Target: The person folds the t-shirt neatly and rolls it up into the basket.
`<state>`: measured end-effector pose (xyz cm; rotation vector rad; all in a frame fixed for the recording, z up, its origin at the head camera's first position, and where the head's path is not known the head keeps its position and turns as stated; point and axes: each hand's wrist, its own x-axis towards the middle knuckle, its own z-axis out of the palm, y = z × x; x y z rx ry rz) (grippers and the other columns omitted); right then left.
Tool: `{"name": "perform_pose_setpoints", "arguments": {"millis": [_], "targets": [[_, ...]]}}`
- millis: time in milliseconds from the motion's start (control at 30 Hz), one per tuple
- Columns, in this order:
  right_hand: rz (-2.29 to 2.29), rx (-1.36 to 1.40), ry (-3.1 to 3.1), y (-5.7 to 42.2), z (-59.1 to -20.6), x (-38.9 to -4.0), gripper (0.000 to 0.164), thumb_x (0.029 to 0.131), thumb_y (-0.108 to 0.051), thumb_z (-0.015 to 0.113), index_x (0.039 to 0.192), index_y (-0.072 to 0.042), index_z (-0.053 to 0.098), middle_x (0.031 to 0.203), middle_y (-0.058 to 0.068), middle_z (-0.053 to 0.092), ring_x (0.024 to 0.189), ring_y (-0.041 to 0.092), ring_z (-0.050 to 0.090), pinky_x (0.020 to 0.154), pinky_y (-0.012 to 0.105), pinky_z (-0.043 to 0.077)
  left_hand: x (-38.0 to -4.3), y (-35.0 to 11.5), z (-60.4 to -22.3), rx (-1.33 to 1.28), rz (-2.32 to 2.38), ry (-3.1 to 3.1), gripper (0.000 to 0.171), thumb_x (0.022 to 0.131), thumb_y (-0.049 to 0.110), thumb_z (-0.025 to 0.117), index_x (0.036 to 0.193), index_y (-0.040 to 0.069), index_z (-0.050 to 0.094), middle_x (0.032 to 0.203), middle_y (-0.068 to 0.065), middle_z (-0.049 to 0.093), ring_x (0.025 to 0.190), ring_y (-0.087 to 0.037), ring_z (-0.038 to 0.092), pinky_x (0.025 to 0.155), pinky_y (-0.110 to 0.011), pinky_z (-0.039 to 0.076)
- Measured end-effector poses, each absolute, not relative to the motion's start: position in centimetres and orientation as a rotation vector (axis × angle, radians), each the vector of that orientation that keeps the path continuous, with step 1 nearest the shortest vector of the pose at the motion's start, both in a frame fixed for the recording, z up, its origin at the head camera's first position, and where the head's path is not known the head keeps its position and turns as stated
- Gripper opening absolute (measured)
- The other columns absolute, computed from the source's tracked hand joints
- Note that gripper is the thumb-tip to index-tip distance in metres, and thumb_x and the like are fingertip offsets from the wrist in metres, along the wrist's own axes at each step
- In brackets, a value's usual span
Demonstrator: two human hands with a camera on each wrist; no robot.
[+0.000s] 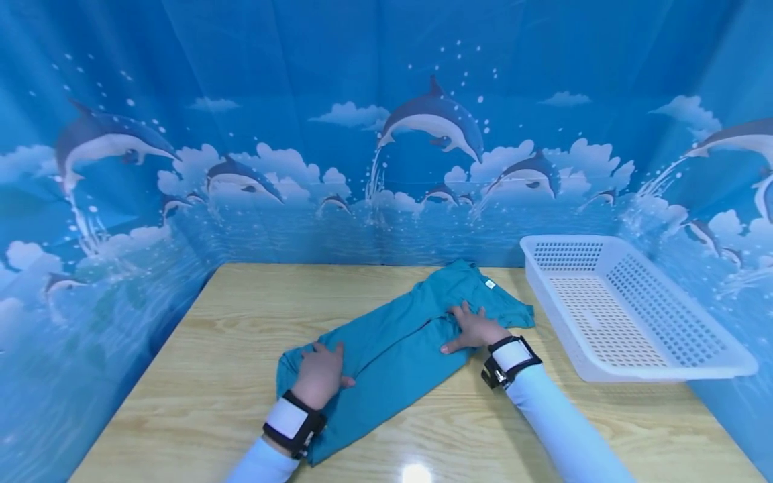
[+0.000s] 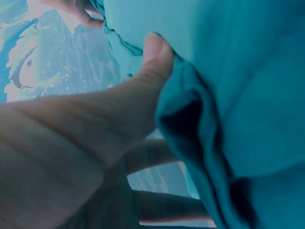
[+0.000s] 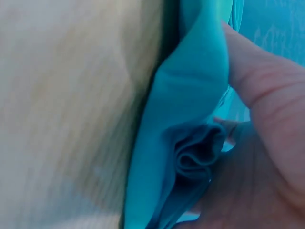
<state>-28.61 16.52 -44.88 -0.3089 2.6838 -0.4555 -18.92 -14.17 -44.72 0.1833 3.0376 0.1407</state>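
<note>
A folded teal shirt (image 1: pixel 398 362) lies slantwise across the wooden table, its near left end closer to me. A small white label (image 1: pixel 490 284) shows near its far right end. My left hand (image 1: pixel 320 376) rests on the left end with fingers spread; the left wrist view shows the thumb (image 2: pixel 155 55) against the cloth beside a gaping fold. Toward the far right end, my right hand (image 1: pixel 474 327) presses on the fabric, fingers spread. Close by that hand, the right wrist view shows a curled fold of cloth (image 3: pixel 193 155).
To the right stands a white plastic basket (image 1: pixel 640 369) with perforated walls, near the shirt's far end. The wooden table (image 1: pixel 199 376) shows bare wood left of the shirt. A blue dolphin-print curtain (image 1: pixel 338 134) encloses the back and sides.
</note>
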Motion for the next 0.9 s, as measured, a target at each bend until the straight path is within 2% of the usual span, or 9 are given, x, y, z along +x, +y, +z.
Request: {"name": "perform_pose_setpoints", "arguments": {"millis": [133, 300, 500, 767, 900], "targets": [[-0.514, -0.316, 2.648, 16.7, -44.7, -29.5, 0.095, 0.076, -0.047, 0.076, 0.149, -0.013, 0.026, 0.157, 0.025, 0.004, 0.137, 0.058, -0.002, 0.102, 0.075, 0.016, -18.8, -13.4, -45.0, 0.174, 0.064, 3.050, 0.077, 0.077, 0.045, 0.073, 0.133, -0.003, 0.051, 0.123, -0.043, 0.048, 0.111, -0.056, 0.051, 0.092, -0.062, 0.044], [-0.605, -0.293, 2.570, 16.8, -44.3, -30.4, 0.092, 0.076, -0.036, 0.079, 0.149, -0.016, 0.027, 0.158, 0.021, -0.001, 0.140, 0.051, -0.010, 0.106, 0.072, 0.010, -18.6, -12.3, -45.0, 0.117, -0.021, 3.011, 0.079, 0.079, 0.050, 0.070, 0.135, -0.001, 0.049, 0.126, -0.040, 0.048, 0.115, -0.052, 0.051, 0.094, -0.062, 0.043], [-0.597, -0.275, 2.503, 16.6, -44.3, -31.8, 0.088, 0.076, -0.028, 0.080, 0.147, -0.022, 0.029, 0.160, 0.013, -0.005, 0.142, 0.045, -0.011, 0.109, 0.068, 0.012, -17.7, -10.1, -45.1, 0.019, -0.144, 2.978, 0.082, 0.079, 0.057, 0.067, 0.136, 0.001, 0.048, 0.123, -0.036, 0.052, 0.116, -0.047, 0.052, 0.090, -0.060, 0.047], [-0.579, -0.262, 2.414, 15.9, -43.4, -33.3, 0.088, 0.076, -0.010, 0.078, 0.147, -0.022, 0.027, 0.159, 0.016, -0.010, 0.143, 0.043, -0.012, 0.111, 0.065, 0.013, -16.8, -6.5, -44.7, -0.124, -0.303, 2.839, 0.086, 0.080, 0.066, 0.058, 0.138, 0.004, 0.044, 0.123, -0.032, 0.053, 0.111, -0.047, 0.056, 0.087, -0.056, 0.051], [-0.499, -0.269, 2.458, 15.4, -43.1, -33.2, 0.089, 0.076, -0.007, 0.078, 0.148, -0.021, 0.027, 0.159, 0.017, -0.005, 0.143, 0.044, -0.008, 0.110, 0.065, 0.014, -16.6, -5.9, -44.3, -0.132, -0.293, 2.832, 0.088, 0.077, 0.069, 0.060, 0.134, 0.003, 0.048, 0.119, -0.031, 0.057, 0.106, -0.047, 0.060, 0.083, -0.055, 0.053]]}}
